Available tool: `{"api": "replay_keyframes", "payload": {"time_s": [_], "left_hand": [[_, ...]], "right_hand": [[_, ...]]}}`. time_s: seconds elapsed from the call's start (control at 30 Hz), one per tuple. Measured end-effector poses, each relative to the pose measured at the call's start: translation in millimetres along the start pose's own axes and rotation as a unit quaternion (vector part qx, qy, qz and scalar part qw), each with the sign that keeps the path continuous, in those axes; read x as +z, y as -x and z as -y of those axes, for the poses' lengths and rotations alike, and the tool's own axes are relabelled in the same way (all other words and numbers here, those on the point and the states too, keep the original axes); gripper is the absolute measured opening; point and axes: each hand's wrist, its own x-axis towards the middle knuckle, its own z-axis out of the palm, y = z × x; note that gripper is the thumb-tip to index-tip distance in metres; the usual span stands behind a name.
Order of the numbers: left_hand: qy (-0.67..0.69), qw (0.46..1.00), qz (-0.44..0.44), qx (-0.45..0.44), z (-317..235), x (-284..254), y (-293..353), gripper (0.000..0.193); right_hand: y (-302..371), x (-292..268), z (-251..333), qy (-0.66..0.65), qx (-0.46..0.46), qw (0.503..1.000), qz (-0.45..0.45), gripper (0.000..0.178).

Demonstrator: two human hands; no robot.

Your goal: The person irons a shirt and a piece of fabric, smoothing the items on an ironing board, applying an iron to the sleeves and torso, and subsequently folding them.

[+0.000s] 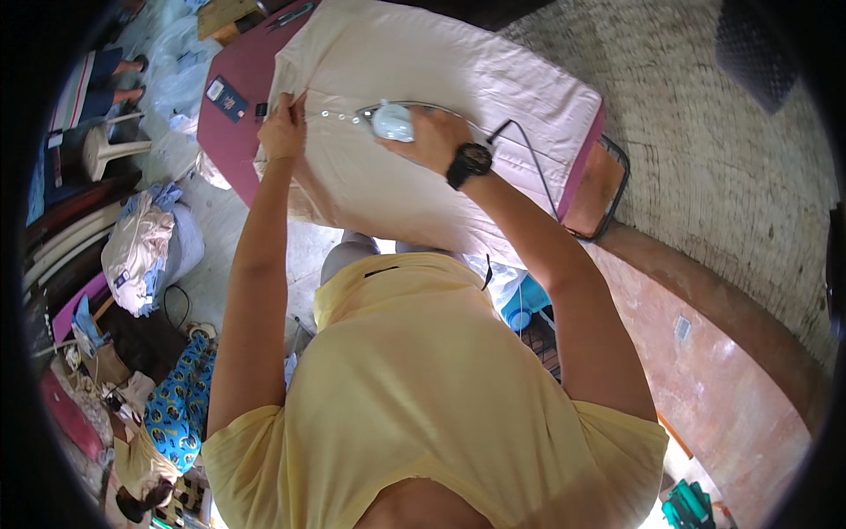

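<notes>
A pale pink garment [458,66] with a row of small white buttons is spread over a maroon ironing board [231,145]. My right hand [441,139], with a black watch at the wrist, is closed round a light-blue and white iron [394,122]. The iron lies flat on the cloth, its tip pointing left toward the buttons. At the garment's left part, my left hand [282,130] pinches the fabric near its edge; the fingertips are partly hidden. A dark cord [534,150] bends over the board's right side.
A dark phone [226,99] and small snips [291,15] lie on the board's bare left end. A metal frame holding a brown panel [595,196] juts out at the right. Heaped clothes [141,256], a stool [107,153] and two people occupy the left side.
</notes>
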Motion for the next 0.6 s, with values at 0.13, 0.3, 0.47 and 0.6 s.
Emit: {"api": "replay_keyframes", "payload": {"time_s": [0.13,0.3,0.47,0.6], "left_hand": [[-0.01,1.0,-0.015,0.011,11.3,7.5,1.3,0.022],[0.005,0.999,-0.03,0.013,3.8,2.9,-0.3,0.023],[0.0,1.0,-0.01,0.007,2.2,3.6,-0.7,0.022],[-0.025,0.999,-0.026,0.02,5.7,3.0,2.8,0.018]], "right_hand": [[17.1,-3.6,-22.6,0.024,0.0,0.999,0.026,0.058],[110.1,-27.0,-136.0,0.102,0.048,0.993,0.036,0.065],[153.2,-45.1,-189.3,0.079,0.002,0.997,0.013,0.065],[122.2,-32.9,-142.4,0.081,0.033,0.995,0.049,0.065]]}}
